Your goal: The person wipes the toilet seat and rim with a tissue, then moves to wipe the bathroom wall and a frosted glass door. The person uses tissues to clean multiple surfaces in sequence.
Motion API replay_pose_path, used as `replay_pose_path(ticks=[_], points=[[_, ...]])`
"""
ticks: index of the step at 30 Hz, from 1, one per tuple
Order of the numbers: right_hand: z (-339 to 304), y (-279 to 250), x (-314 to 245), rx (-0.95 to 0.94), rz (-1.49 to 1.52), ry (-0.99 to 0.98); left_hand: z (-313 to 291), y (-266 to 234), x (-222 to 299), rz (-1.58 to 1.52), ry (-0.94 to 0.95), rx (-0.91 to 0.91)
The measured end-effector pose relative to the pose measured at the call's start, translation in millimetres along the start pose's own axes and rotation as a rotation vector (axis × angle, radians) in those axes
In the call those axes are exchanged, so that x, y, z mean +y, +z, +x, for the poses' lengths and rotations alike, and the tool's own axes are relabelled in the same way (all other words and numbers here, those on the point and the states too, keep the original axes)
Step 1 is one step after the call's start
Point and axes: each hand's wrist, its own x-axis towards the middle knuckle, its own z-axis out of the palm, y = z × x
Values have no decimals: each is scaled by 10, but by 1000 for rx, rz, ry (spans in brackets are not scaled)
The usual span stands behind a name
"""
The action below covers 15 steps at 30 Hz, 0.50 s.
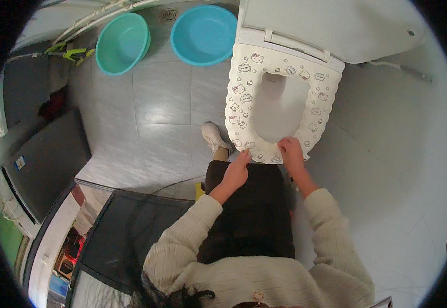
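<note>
White printed toilet seat cover (pixel 241 102) lies directly ahead of the fingers, long axis running away from them, leaning slightly right. Right hand (pixel 292 154) is at its near inner edge, left hand (pixel 237 172) at its near-left outer edge; neither is clearly nearer. Fingers are bent; whether either hand grips cannot be told

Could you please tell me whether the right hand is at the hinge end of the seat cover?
No, the right hand is at the front end of the seat cover, by the opening's front edge.
</note>
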Motion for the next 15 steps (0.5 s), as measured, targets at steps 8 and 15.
replay_pose_path(ticks=[8, 15], points=[[1874, 238, -882, 208, 362, -233, -151, -25, -98, -114, -230, 66], [536, 622, -854, -382, 395, 98, -182, -33, -264, -604, -582, 234]])
